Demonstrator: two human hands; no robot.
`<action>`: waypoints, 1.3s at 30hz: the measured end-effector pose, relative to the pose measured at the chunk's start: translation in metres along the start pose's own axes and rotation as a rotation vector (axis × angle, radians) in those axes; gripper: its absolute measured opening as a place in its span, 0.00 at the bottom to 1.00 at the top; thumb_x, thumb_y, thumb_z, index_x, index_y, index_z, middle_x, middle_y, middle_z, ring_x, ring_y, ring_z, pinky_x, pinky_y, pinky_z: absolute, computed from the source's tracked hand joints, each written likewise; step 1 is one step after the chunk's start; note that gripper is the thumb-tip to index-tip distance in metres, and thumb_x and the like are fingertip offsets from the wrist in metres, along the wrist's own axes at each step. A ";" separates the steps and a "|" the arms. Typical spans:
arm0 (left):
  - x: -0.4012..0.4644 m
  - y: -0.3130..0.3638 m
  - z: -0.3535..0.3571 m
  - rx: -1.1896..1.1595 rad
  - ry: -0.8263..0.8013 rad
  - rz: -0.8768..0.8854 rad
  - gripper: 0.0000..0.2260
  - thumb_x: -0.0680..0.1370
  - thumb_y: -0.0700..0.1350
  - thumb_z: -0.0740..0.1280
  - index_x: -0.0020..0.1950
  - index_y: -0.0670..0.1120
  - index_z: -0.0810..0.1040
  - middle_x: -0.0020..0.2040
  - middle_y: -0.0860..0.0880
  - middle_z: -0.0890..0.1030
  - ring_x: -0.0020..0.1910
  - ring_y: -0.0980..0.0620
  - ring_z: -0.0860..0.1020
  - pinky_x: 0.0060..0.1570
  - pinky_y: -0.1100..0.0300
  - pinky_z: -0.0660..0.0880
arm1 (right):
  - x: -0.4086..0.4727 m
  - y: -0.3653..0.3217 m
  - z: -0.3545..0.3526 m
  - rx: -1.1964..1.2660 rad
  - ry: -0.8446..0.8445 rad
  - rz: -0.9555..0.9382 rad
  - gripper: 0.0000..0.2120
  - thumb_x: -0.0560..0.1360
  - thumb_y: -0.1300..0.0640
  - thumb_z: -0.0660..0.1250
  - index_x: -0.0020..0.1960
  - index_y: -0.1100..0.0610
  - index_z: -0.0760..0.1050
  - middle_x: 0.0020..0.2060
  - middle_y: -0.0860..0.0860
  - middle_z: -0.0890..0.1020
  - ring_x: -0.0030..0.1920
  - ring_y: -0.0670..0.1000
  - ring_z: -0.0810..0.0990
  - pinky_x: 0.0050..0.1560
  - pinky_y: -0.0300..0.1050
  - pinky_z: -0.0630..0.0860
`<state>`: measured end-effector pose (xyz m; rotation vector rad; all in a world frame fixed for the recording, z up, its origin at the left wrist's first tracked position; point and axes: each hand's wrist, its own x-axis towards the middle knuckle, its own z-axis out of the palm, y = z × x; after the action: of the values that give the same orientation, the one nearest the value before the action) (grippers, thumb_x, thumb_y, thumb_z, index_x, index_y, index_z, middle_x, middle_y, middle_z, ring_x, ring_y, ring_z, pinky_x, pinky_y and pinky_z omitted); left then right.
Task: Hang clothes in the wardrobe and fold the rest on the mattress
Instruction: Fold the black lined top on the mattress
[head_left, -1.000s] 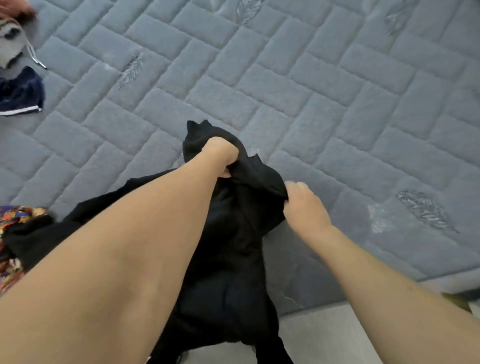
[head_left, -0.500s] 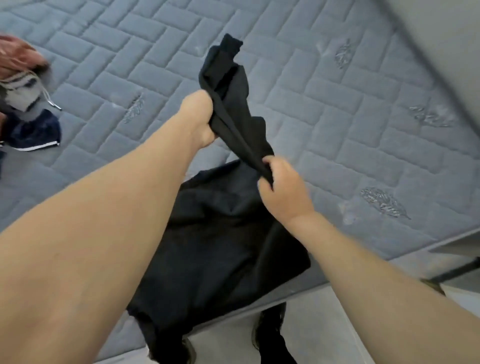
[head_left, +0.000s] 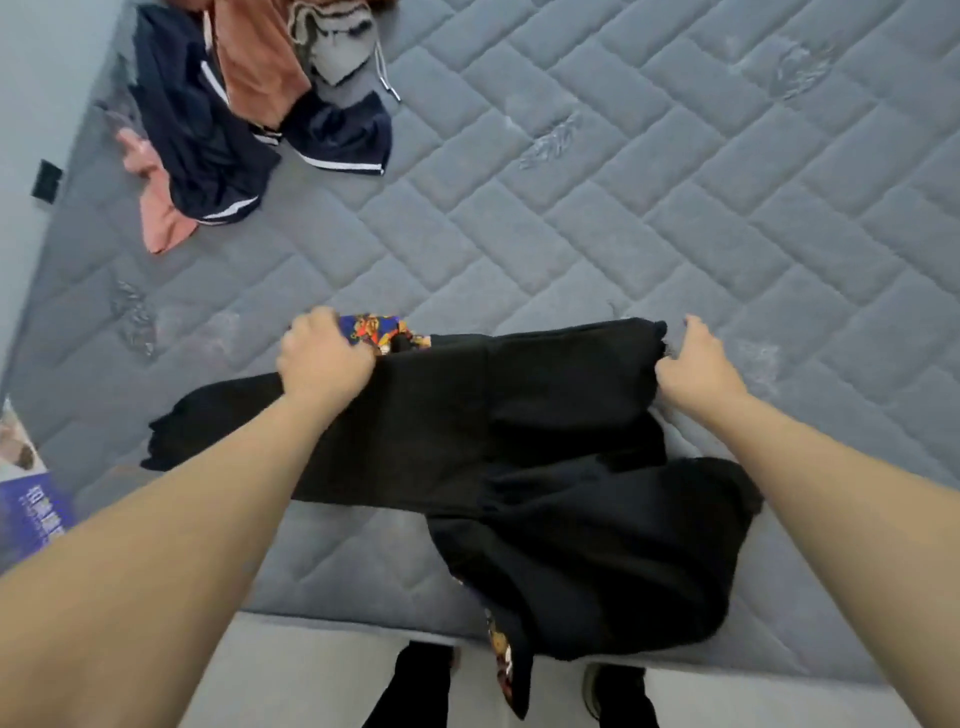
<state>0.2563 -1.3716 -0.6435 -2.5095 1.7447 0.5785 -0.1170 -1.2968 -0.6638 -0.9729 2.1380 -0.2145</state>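
A grey quilted mattress (head_left: 675, 218) fills the view, with a pale floor (head_left: 322, 675) along its near edge. A pile of navy, orange and grey clothes (head_left: 234, 104) lies at the far left corner. A black garment (head_left: 519, 441) lies spread near the front edge, partly overhanging it, with a multicoloured patterned cloth (head_left: 376, 330) beneath. The left hand (head_left: 324, 358) has its fingers curled on the garment's top left edge; the right hand (head_left: 696, 364) pinches the top right corner
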 end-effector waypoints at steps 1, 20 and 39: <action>0.002 0.023 0.021 0.014 -0.118 0.136 0.28 0.74 0.50 0.68 0.73 0.44 0.67 0.71 0.39 0.68 0.71 0.37 0.66 0.70 0.45 0.63 | 0.013 -0.005 0.006 0.005 -0.041 0.023 0.35 0.76 0.64 0.58 0.80 0.56 0.49 0.74 0.60 0.64 0.69 0.64 0.69 0.66 0.56 0.69; 0.028 -0.095 -0.022 0.049 0.073 0.187 0.06 0.73 0.46 0.64 0.37 0.49 0.70 0.31 0.50 0.75 0.35 0.41 0.74 0.35 0.54 0.69 | 0.004 -0.149 0.113 -0.838 -0.901 -0.713 0.31 0.67 0.35 0.67 0.65 0.47 0.65 0.43 0.46 0.77 0.46 0.54 0.81 0.41 0.46 0.74; -0.043 0.060 -0.011 0.330 -0.171 0.412 0.03 0.73 0.43 0.62 0.40 0.48 0.72 0.35 0.49 0.73 0.32 0.48 0.70 0.33 0.59 0.64 | -0.083 -0.055 -0.135 -1.002 -0.639 0.364 0.27 0.72 0.39 0.66 0.63 0.56 0.73 0.53 0.57 0.78 0.49 0.58 0.78 0.53 0.47 0.72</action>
<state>0.1919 -1.3576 -0.6087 -1.8431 2.0967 0.4539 -0.1456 -1.2965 -0.4989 -0.9404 1.7016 1.2772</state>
